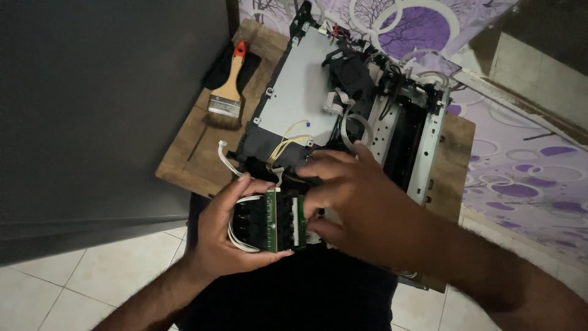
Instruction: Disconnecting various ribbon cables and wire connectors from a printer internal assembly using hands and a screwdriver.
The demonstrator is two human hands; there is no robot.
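A: Stripped printer chassis on the bench, upper centre of frame. Step?

B: Looks like carriage unit removal. Left hand curled around the black carriage block, lower centre; right hand half-closed, fingertips on its green board.

A: Orientation?

B: Long axis top-to-bottom; board edge faces camera. Next likely needs freeing the white cables.
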